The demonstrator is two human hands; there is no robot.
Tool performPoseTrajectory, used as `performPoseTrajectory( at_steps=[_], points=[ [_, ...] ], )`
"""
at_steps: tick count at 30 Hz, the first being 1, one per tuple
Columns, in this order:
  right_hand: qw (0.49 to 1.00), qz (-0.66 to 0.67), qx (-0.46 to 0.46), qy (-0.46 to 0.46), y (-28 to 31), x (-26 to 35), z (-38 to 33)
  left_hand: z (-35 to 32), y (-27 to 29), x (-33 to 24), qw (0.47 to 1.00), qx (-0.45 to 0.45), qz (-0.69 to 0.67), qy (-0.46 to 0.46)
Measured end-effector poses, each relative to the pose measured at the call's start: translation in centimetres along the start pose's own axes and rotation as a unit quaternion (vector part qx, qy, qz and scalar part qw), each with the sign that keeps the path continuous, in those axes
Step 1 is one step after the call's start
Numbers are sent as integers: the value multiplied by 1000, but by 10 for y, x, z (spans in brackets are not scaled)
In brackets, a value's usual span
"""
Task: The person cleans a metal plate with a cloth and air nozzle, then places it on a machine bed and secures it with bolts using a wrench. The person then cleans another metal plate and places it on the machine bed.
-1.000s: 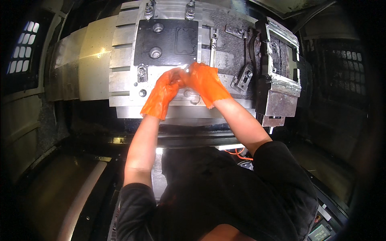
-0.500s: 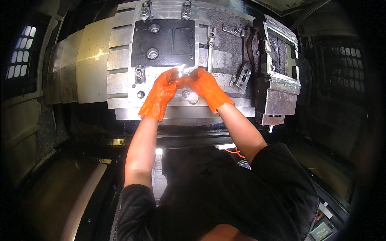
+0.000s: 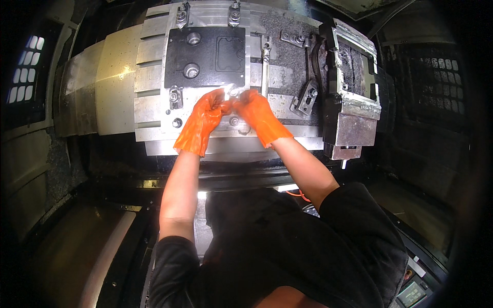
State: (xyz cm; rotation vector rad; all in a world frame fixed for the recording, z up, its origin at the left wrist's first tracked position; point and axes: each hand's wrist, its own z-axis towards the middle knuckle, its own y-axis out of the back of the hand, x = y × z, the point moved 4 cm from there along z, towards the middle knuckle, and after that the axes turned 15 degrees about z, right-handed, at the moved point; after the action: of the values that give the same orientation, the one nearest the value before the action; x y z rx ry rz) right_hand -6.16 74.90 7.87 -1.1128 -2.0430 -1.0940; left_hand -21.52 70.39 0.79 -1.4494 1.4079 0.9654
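Note:
Both hands wear orange rubber gloves and meet at a small metal strap clamp (image 3: 233, 91) by the near right corner of a black machined plate (image 3: 209, 56). My left hand (image 3: 204, 117) is closed at the clamp's left side, thumb and fingers pinched together. From the right, my right hand (image 3: 260, 117) has its fingers curled in against the same clamp. Glare and the gloves hide part of it and the exact fingertip contact. The plate lies flat, with two round bores and a shallow outlined pocket. Just below the fingers sits a bolt head (image 3: 234, 121).
Other clamps hold the plate's near left corner (image 3: 175, 96) and far edge (image 3: 181, 16). The slotted metal table (image 3: 149, 102) extends around it. Rightward lie a metal bar (image 3: 265, 64), a loose-looking slotted clamp (image 3: 308, 97), dark chips (image 3: 282, 31) and a raised rectangular frame fixture (image 3: 354, 102).
The view has shifted slightly, so the table sits a little further left in the picture. Both hands stay at the same clamp, with only slight finger movement.

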Motion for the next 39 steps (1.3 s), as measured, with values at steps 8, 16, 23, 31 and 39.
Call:
performPoseTrajectory(
  at_steps=[8, 16, 23, 31, 39],
  points=[
    [999, -15, 39, -22, 0, -2, 7, 1, -1, 9, 1000, -20, 11, -1],
    [999, -14, 40, -12, 0, -6, 10, -2, -1, -3, 1000, -9, 18, -1],
    [981, -165, 12, 102, 7, 23, -5, 0, -3, -3, 999, 9, -20, -41],
    [888, -421, 90, 161, -8, 71, -1, 4, -2, 17, 998, 4, -49, -47],
    [872, -464, 123, 97, -18, 71, 18, -3, -4, -7, 999, -26, -39, -14]
  ],
)
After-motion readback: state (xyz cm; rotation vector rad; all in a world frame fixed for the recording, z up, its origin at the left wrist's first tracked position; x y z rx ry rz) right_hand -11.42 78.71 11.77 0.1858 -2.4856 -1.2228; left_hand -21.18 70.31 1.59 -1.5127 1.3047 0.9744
